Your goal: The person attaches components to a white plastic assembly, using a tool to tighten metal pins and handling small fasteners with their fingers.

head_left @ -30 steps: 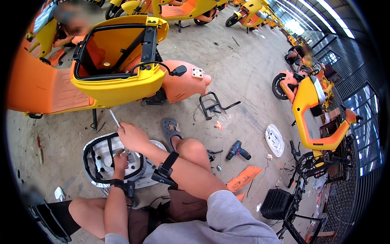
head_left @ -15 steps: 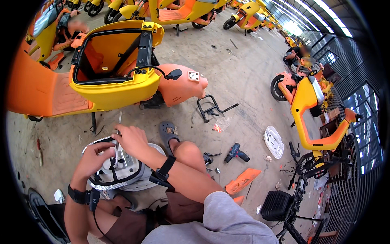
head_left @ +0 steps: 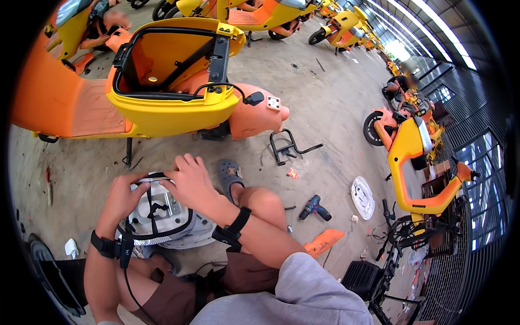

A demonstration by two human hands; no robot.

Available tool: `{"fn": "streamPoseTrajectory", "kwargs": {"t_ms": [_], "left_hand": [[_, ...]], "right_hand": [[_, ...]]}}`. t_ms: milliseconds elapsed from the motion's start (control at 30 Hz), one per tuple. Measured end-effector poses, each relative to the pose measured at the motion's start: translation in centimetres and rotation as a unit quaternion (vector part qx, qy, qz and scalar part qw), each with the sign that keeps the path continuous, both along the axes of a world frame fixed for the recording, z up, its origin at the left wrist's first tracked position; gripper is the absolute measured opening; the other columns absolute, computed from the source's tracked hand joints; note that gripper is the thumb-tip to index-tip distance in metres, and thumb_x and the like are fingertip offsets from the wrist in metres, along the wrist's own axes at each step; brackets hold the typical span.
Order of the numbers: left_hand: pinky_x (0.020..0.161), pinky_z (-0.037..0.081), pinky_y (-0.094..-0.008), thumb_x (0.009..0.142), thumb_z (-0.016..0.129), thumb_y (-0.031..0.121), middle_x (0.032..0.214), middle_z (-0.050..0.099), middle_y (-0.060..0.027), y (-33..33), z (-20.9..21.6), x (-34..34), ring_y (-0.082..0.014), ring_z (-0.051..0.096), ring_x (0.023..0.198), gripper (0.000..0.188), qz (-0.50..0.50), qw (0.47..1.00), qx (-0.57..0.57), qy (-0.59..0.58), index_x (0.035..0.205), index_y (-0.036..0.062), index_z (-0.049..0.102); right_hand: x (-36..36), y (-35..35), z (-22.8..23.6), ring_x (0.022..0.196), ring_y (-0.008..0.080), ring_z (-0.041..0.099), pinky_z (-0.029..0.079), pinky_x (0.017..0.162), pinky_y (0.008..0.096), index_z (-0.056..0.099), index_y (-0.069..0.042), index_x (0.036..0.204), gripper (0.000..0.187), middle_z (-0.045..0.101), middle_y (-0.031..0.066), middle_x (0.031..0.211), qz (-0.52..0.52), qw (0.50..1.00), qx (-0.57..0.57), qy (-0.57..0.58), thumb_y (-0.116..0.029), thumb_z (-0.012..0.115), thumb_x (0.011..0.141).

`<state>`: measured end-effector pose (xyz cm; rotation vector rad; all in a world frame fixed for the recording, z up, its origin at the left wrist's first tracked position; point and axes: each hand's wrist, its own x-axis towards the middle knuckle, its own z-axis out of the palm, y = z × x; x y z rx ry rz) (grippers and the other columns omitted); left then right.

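An upturned scooter seat rests in front of my lap, its pale underside ribbed and rimmed with black trim. A black strap crosses its middle. At the far edge my left hand grips the rim, thumb on the inner side. My right hand closes on the same edge beside it, with the thumb inward and the other fingers reaching over. A thin silvery strip shows between the two thumbs; whether it is a slim tool or part of the rim I cannot tell. Some fingertips are hidden behind the edge.
Ahead stands a yellow and orange scooter with its body open on top. To the right lie a cordless drill, a black tubular bracket, a white panel and an orange panel. Another scooter stands farther right.
The thin metal rod that stood upright by my right hand no longer shows clearly. Both hands have come together at the seat's far edge. The view has shifted slightly.
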<state>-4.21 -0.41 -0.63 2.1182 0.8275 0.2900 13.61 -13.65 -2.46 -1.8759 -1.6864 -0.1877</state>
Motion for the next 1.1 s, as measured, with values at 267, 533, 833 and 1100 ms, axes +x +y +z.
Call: {"fn": "streamPoseTrajectory", "kwargs": {"t_ms": [267, 533, 833, 1100], "left_hand": [[0.087, 0.052, -0.0409, 0.084, 0.075, 0.019, 0.096, 0.074, -0.0199, -0.5, 1.1, 0.0, -0.0373, 0.070, 0.092, 0.048, 0.069, 0.994, 0.075, -0.028, 0.125, -0.0052, 0.065], [0.061, 0.049, -0.0302, 0.087, 0.075, 0.022, 0.087, 0.073, -0.0108, -2.0, 1.9, 1.4, -0.0111, 0.057, 0.062, 0.048, -0.061, 0.993, -0.099, -0.017, 0.124, -0.0067, 0.064], [0.061, 0.045, -0.0267, 0.081, 0.077, 0.016, 0.087, 0.069, -0.0065, -2.6, 1.8, 2.4, -0.0117, 0.048, 0.065, 0.045, -0.075, 0.996, -0.035, -0.045, 0.121, -0.0003, 0.069], [0.078, 0.053, -0.0404, 0.077, 0.080, 0.021, 0.095, 0.072, -0.0210, -1.4, -0.1, 2.1, -0.0365, 0.069, 0.086, 0.036, -0.028, 0.995, 0.089, -0.029, 0.105, -0.0010, 0.074]], "right_hand": [[0.1, 0.7, 0.5, 0.087, 0.0366, 0.064, 0.043, 0.080, 0.0446, 0.076, -0.001, 0.082, 0.023, 0.066, 0.0173, 0.082, -0.044, 0.984, -0.144, 0.094, -0.023, 0.067, 0.085], [0.0, 0.3, 2.5, 0.088, 0.0460, 0.067, 0.050, 0.083, 0.0543, 0.062, -0.002, 0.130, 0.048, 0.071, 0.0256, 0.084, -0.062, 0.927, -0.172, 0.328, -0.021, 0.067, 0.087], [0.0, 0.8, 0.6, 0.082, 0.0412, 0.066, 0.047, 0.079, 0.0483, 0.071, -0.005, 0.115, 0.030, 0.071, 0.0223, 0.082, -0.058, 0.967, -0.126, 0.214, -0.017, 0.064, 0.088], [0.6, -0.4, 1.1, 0.094, 0.0274, 0.055, 0.038, 0.082, 0.0409, 0.079, -0.011, 0.096, 0.020, 0.062, 0.0077, 0.082, -0.016, 1.000, -0.021, 0.014, -0.022, 0.071, 0.081]]}}
